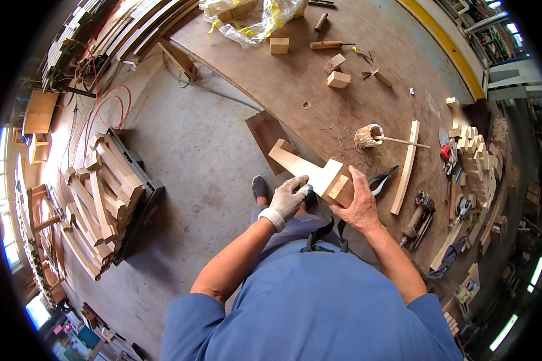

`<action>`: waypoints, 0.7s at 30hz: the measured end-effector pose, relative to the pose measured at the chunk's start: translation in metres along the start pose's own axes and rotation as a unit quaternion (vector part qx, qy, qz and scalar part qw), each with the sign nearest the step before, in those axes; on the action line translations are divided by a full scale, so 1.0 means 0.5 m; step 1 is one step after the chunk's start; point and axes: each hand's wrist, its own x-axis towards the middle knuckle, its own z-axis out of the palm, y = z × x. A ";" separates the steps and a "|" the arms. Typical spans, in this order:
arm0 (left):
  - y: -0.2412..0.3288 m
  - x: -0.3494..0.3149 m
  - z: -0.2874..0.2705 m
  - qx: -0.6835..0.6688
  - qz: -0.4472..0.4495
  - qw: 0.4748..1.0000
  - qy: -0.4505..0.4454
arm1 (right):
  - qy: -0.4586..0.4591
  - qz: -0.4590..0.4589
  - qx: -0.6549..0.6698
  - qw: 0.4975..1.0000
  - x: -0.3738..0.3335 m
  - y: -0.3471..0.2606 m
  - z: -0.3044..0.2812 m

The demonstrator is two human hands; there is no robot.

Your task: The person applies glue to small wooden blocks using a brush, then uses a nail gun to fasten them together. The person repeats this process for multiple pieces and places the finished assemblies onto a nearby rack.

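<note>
A pale, shaped wooden piece (304, 170) with a narrow arm and a wide, squared end is held in front of me at the workbench edge. My left hand (286, 201), in a light work glove, closes on its near side; a small blue spot shows at the fingertips, too small to name. Bare, my right hand (361, 204) grips the wide end, where a darker end face (341, 191) shows. Just right of that hand lie dark-handled pliers (383, 179) on the bench. Beyond them stands a crusted pot (368, 136) with a thin stick (406, 142) in it.
The brown workbench (271, 78) carries small wood blocks (338, 80), a chisel-like tool (328, 44), a long wood strip (406, 168), a power tool (418, 219) and stacked wood parts (479, 156). Left on the floor, curved wood parts (99, 204) fill a black pallet (153, 192). Red hose (126, 99) lies behind.
</note>
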 end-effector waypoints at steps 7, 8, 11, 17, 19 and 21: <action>0.003 -0.002 0.003 0.006 -0.004 1.000 -0.004 | -0.019 0.027 -0.034 0.999 -0.002 -0.016 -0.009; 0.005 -0.003 0.002 0.005 -0.011 1.000 -0.009 | -0.010 0.027 -0.043 0.999 -0.003 -0.012 0.002; -0.033 0.003 0.013 0.026 0.027 0.999 0.029 | 0.014 0.044 -0.048 0.998 -0.006 -0.018 0.026; -0.096 0.034 0.021 -0.544 -0.293 0.786 -0.026 | 0.032 0.013 -0.031 0.999 0.039 -0.093 0.077; -0.086 0.039 0.030 -0.657 -0.218 0.721 -0.038 | 0.039 -0.021 -0.032 0.999 0.056 -0.110 0.097; -0.056 0.042 0.025 -0.696 -0.122 0.708 -0.003 | 0.040 -0.033 -0.028 0.998 0.060 -0.122 0.101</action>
